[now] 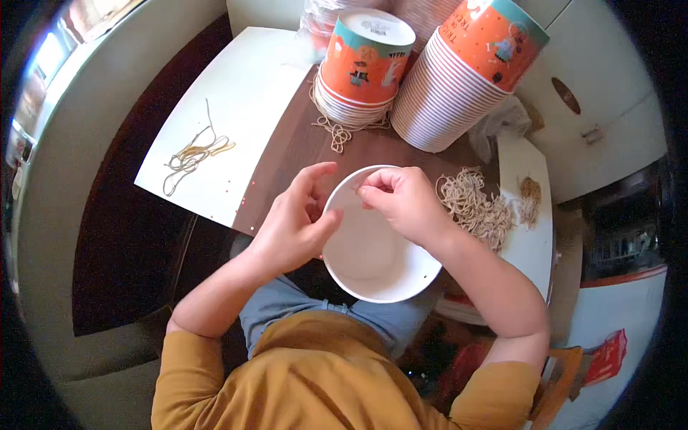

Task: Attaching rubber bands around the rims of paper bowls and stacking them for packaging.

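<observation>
Includes tub, mouth-up apparently for access, with right hand pinching inside, any content unclear, and left hand loosely spread by rim, perhaps for steadying.

a brown-and-white table bears bucket stacks and tangled cords.

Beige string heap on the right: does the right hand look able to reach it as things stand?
Probably yes: the string heap lies near the right hand, nothing visible lies on it, though the fingers would first have to leave the white bucket.
</observation>
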Available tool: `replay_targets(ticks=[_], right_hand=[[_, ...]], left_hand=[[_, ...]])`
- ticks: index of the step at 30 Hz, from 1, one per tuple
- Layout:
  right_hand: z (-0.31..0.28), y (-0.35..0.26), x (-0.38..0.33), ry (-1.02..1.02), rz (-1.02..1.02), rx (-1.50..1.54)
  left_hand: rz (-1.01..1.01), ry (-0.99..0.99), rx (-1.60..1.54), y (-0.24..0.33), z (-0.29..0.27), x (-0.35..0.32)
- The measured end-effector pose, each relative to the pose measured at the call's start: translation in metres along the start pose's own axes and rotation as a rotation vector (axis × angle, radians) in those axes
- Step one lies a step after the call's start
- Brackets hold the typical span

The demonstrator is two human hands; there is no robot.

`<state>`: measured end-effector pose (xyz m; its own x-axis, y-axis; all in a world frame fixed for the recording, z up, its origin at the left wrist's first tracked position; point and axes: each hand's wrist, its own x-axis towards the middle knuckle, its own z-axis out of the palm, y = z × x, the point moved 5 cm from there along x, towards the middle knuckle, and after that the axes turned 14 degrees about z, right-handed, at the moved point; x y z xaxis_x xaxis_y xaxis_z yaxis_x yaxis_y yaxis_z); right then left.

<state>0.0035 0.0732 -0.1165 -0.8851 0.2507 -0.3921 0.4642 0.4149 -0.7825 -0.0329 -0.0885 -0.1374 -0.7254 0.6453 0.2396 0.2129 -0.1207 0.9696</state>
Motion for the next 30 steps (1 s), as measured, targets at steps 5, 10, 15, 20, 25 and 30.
replay_targets(ticks=[5,10,15,20,25,30], right_hand=[[0.005,0.005,-0.008,-0.005,0.023,0.106],[0.006,0.0,-0.005,0.066,-0.067,0.114],[0.01,0.001,-0.003,0.05,-0.06,0.135],[0.01,0.001,-0.006,0.052,-0.031,0.115],[0.009,0.001,-0.003,0.059,-0.016,0.153],[0.013,0.0,0.0,0.063,-0.046,0.132]], left_hand=[[-0.044,0.032,-0.078,-0.002,-0.007,0.0],[-0.069,0.024,-0.127,-0.015,-0.015,0.014],[-0.045,0.037,-0.042,-0.018,-0.017,0.019],[-0.014,0.009,0.017,-0.025,-0.017,0.022],[0.012,-0.013,0.037,-0.021,-0.013,0.024],[0.035,-0.039,0.061,-0.018,-0.013,0.022]])
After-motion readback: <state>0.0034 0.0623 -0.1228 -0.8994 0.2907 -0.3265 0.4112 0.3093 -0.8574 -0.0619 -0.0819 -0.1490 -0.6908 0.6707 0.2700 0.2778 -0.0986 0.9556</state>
